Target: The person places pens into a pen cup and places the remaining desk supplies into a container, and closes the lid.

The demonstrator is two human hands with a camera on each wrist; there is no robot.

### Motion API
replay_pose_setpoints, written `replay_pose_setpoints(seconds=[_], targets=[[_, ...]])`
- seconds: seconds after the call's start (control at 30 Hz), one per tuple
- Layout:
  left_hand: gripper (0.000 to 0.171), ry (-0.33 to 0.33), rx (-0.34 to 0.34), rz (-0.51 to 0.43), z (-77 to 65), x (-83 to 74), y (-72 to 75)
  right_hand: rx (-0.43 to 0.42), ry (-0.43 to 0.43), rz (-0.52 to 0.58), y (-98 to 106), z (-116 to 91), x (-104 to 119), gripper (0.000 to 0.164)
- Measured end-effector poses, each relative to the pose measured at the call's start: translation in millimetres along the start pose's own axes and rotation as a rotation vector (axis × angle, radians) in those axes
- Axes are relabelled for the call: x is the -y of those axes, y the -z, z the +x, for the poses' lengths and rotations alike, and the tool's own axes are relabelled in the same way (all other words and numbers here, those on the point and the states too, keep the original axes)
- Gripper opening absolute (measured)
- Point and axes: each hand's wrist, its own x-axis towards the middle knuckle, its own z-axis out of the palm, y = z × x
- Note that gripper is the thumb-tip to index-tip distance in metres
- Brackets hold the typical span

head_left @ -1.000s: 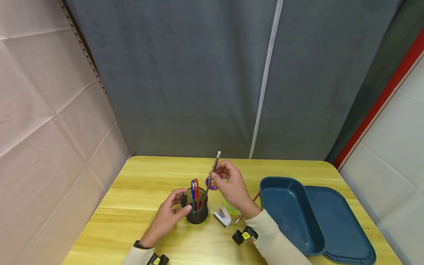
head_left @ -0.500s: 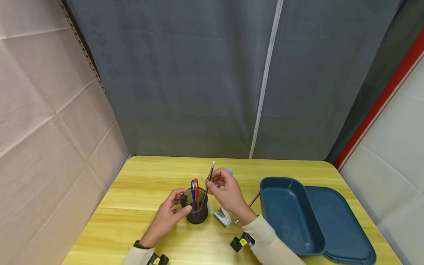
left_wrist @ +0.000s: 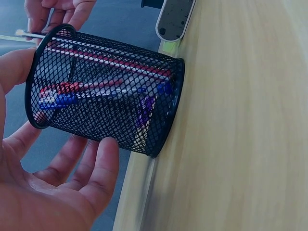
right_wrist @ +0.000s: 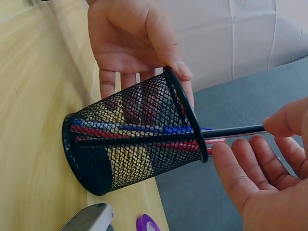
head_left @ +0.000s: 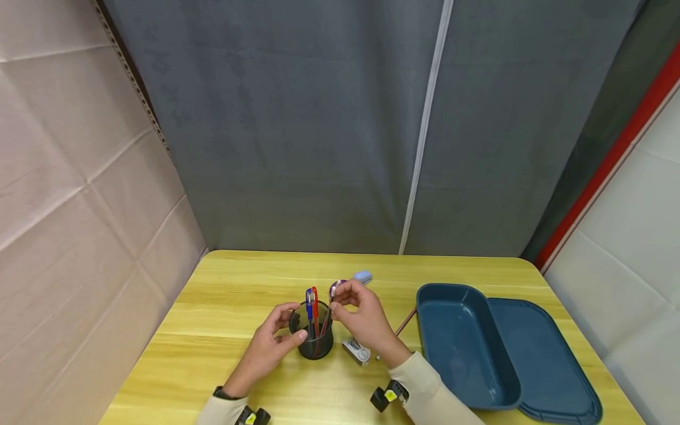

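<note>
A black mesh pen cup stands on the table. My left hand holds it from the left, thumb at the rim and fingers along its side. Inside lean a blue pen and a red pen, with a dark pencil beside them. My right hand pinches the upper end of this pencil between thumb and fingertips at the right of the rim. The pencil's lower part shows through the mesh, reaching close to the cup's base; its white-tipped end sticks out past the fingers in the left wrist view.
Right of the cup lies a small grey-white stapler. A purple ring-shaped thing and a light-blue piece lie behind the right hand. Another pencil rests against a dark blue tray, whose lid lies alongside.
My right hand has come down and left toward the cup, and the pencil has sunk deeper into it. The left hand and the cup have stayed in place.
</note>
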Motion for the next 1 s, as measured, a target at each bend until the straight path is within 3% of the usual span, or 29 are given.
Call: replay_pose_setpoints(seconds=[0.57, 1.0], targets=[[0.054, -0.001, -0.007, 0.007, -0.2, 2.3, -0.2, -0.044, -0.09, -0.043, 12, -11, -9, 0.015], [0.056, 0.018, -0.004, 0.0, 1.8, 3.0, 0.9, -0.126, -0.094, -0.127, 28, -24, -14, 0.014]])
